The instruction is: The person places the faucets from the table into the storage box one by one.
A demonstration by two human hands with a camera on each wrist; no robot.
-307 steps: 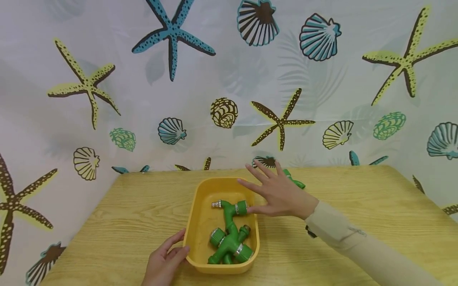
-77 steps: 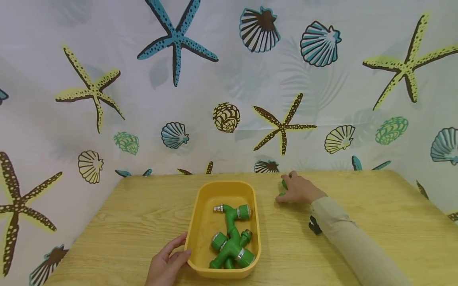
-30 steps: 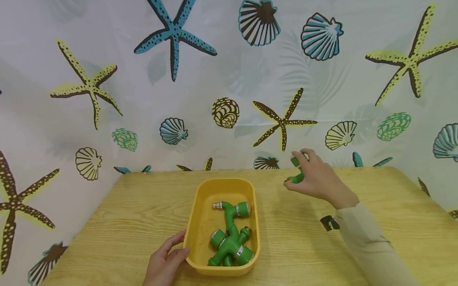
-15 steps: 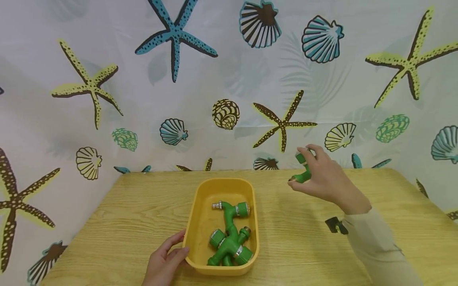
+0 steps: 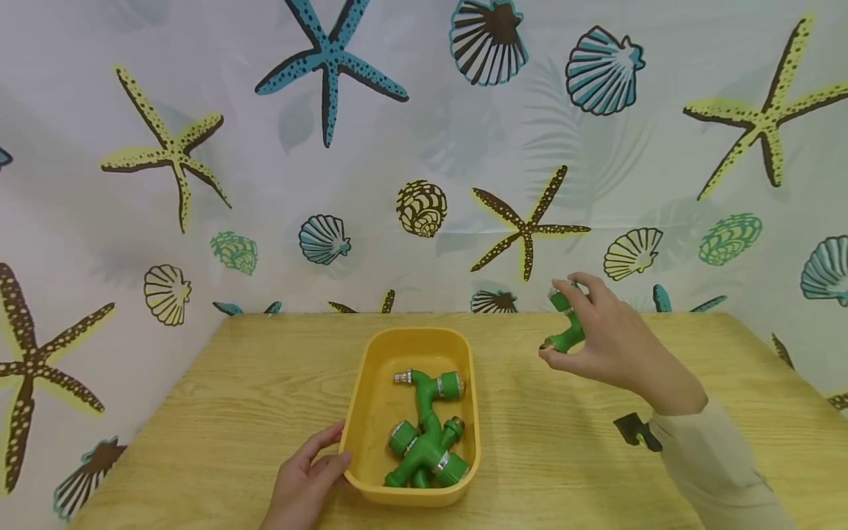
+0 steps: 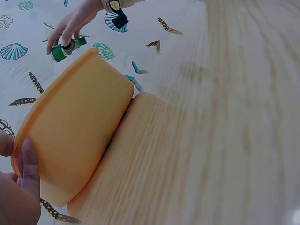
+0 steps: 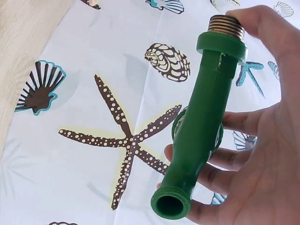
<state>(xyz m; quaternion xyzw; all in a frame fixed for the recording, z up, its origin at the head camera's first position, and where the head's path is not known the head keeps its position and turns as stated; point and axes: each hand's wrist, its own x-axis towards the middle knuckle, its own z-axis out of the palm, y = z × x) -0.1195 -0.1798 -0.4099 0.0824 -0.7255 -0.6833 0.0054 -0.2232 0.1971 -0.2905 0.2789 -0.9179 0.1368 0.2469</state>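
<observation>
In the head view my right hand point(image 5: 616, 346) holds a green plastic tap point(image 5: 566, 338) above the back right of the table. The right wrist view shows the tap point(image 7: 199, 112) close up, with my thumb at its brass threaded end and my fingers behind its body and open green outlet. My left hand point(image 5: 305, 475) grips the left rim of a yellow plastic tub point(image 5: 354, 442), thumb at the rim and fingers along the outer wall. Several green taps point(image 5: 427, 453) lie piled inside, one with a metal nozzle pointing left. The held tap's knob is partly hidden by my fingers.
The tub stands on a light wood-grain table point(image 5: 265, 383). Behind the table hangs a white cloth point(image 5: 371, 184) printed with starfish and shells. A dark strap end point(image 5: 637, 430) shows at my right cuff.
My right hand, earlier spread over the tub's right edge, has gripped the tap at the table's back and lifted it. Lately it has drifted slightly right and nearer. The left hand stays put.
</observation>
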